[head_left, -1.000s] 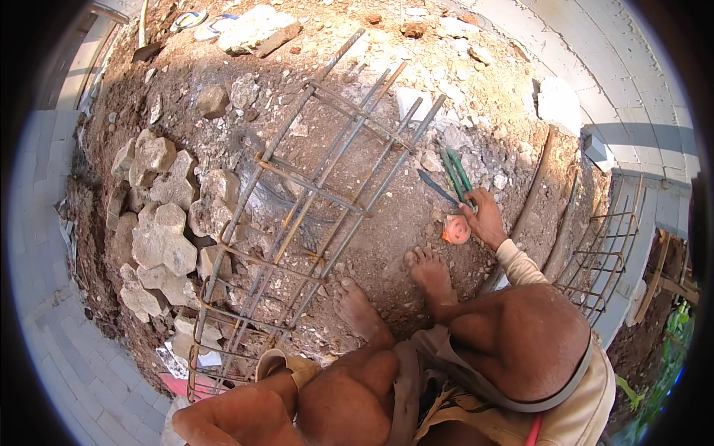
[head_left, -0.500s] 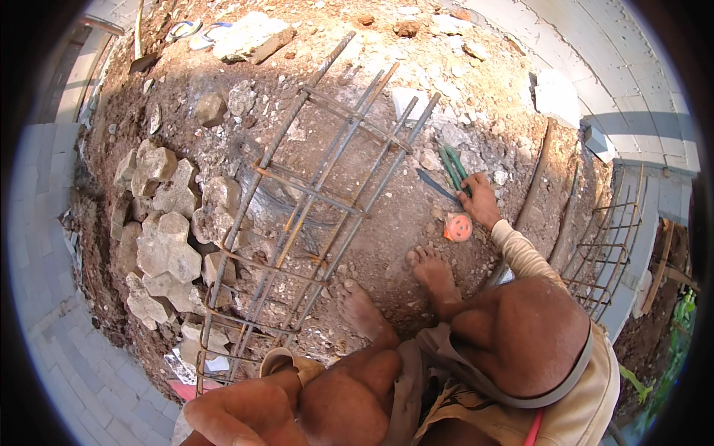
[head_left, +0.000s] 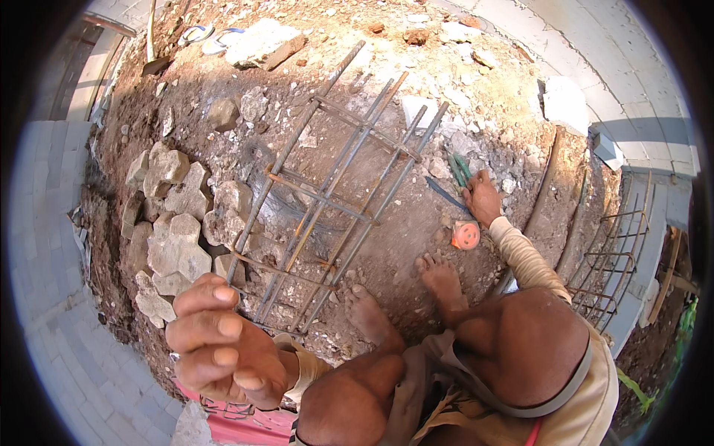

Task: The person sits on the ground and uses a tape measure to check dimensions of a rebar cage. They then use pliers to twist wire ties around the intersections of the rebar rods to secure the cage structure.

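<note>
My right hand [head_left: 483, 198] is low over the ground beyond my right foot, its fingers closed on the near end of a green-handled pair of pincers [head_left: 460, 169]. A dark flat strip [head_left: 446, 193] lies beside the pincers. Just nearer is an orange tape measure [head_left: 465, 235]. My left hand [head_left: 224, 343] is raised at the lower left, fingers loosely curled and apart, with nothing visible in them. Behind it, a rebar cage [head_left: 327, 186] of long bars and tied cross ties stretches away from me; the hand covers part of its near end.
Broken paving blocks [head_left: 178, 241] are heaped left of the cage. A pale rock [head_left: 264, 43] and sandals [head_left: 223, 41] lie at the far side. On the right are a pipe [head_left: 541, 178], another rebar cage [head_left: 611, 253] and a block wall [head_left: 639, 82]. Pink sheeting [head_left: 249, 426] lies near me.
My left hand has risen from beside my knee into view over the cage's near end. My right hand stays at the pincers. The whole view has shifted slightly.
</note>
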The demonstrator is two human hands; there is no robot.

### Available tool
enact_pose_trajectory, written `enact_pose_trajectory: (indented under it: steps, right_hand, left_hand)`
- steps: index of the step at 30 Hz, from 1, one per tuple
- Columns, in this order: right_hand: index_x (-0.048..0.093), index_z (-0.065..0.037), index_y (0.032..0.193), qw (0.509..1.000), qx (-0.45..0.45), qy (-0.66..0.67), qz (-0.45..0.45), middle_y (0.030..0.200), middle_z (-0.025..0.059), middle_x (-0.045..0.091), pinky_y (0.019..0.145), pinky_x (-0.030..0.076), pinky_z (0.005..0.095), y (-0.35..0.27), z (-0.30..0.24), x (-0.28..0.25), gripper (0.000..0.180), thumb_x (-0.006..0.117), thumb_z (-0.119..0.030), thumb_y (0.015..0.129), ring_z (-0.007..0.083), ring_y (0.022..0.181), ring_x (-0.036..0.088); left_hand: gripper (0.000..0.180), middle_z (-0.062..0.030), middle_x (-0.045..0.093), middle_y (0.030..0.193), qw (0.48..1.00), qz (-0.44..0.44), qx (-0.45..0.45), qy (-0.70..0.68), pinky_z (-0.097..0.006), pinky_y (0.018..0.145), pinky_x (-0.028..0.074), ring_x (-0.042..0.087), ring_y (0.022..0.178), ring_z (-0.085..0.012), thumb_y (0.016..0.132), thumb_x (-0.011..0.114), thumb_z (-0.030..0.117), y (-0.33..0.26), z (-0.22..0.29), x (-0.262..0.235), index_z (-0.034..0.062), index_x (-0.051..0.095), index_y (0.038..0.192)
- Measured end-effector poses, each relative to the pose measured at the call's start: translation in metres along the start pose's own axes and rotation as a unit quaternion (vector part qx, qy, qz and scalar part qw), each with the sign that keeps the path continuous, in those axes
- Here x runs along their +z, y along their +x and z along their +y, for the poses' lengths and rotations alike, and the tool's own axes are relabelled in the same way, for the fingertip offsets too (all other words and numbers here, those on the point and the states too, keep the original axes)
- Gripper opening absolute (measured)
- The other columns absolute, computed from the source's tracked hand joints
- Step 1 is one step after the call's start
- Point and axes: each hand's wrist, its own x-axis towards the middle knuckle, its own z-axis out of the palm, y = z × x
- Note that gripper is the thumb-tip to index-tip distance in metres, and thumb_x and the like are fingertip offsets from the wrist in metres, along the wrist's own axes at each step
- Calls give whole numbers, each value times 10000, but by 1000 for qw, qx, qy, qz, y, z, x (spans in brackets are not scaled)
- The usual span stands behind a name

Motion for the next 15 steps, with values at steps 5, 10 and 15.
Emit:
enact_pose_trajectory:
  steps: [5,10,15]
  right_hand:
    - [636,44,1048,996,7,-84,-43,1248,201,532,814,585,518,14,-8,8,328,737,-235,907,430,945,684]
    - [589,51,1049,999,-2,-47,-16,1158,207,555,774,599,489,26,10,5,311,719,-191,905,375,872,703]
    - [621,41,1057,836,199,429,-279,1048,148,673,733,599,367,25,-3,-75,197,655,-56,888,199,884,723]
  left_hand:
    - [189,-148,717,1093,968,-78,-225,80,-417,937,531,675,1023,-299,971,686,144,-45,-61,16,-8,697,1082]
    - [218,-173,721,1082,892,-269,-362,33,-395,894,536,705,983,-311,950,707,137,-86,-89,82,3,695,1120]
    - [302,-205,692,1116,885,-276,-372,40,-447,921,519,679,1037,-378,955,709,201,-122,-131,126,-10,679,1169]
